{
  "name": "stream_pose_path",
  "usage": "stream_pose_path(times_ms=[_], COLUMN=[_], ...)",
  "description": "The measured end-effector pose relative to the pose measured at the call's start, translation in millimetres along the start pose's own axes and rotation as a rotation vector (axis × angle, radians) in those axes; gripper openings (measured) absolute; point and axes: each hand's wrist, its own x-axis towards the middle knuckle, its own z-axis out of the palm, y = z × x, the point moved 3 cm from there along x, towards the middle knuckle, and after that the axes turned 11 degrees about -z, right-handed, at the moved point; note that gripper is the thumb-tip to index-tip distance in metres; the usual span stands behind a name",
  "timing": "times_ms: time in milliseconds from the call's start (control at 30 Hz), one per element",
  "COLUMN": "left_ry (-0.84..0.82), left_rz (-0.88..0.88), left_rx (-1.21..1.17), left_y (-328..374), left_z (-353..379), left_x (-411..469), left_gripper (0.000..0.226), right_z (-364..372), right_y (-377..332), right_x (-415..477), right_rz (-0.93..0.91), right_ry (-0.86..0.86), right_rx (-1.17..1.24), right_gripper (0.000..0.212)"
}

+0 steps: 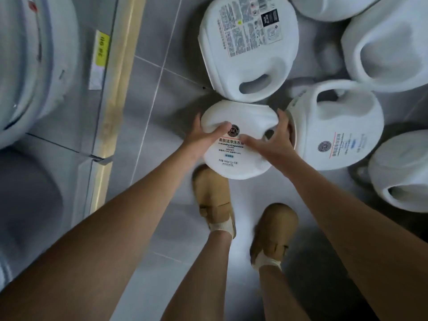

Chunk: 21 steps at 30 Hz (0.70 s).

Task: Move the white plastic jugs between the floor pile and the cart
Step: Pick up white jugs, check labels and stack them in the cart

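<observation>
A round white plastic jug (234, 158) with a black logo and printed label sits in the middle of the head view, just above my feet. My left hand (203, 135) grips its left side, thumb lying across the front. My right hand (271, 137) grips its right side near the handle hole. Around it on the grey tiled floor lie more white jugs: one label-up (247, 49) right behind it, one (333, 126) touching its right side, others (389, 42) (400, 172) farther right.
A shelf or cart edge with a pale wooden strip (115, 89) and a yellow price tag (102, 49) runs down the left; white jugs (30, 66) sit on it. My tan shoes (213, 198) stand on the tiles below the held jug.
</observation>
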Motion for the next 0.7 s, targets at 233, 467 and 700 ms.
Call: stream_pose_path(times_ms=[233, 467, 700], left_ry=[-0.003, -0.015, -0.012], left_rz=[-0.001, 0.013, 0.065], left_rx=[-0.021, -0.048, -0.12], left_y=[-2, -4, 7], left_z=[-2, -9, -13], left_x=[1, -52, -167], left_gripper=[0.076, 0.077, 0.077], right_z=[-2, -14, -58], right_y=[8, -6, -86], right_x=[4, -29, -111], right_rz=[-0.034, -0.052, -0.138], right_ry=[0.009, -0.028, -0.07], right_rx=[0.117, 0.087, -0.007], right_gripper=[0.106, 0.122, 0.108])
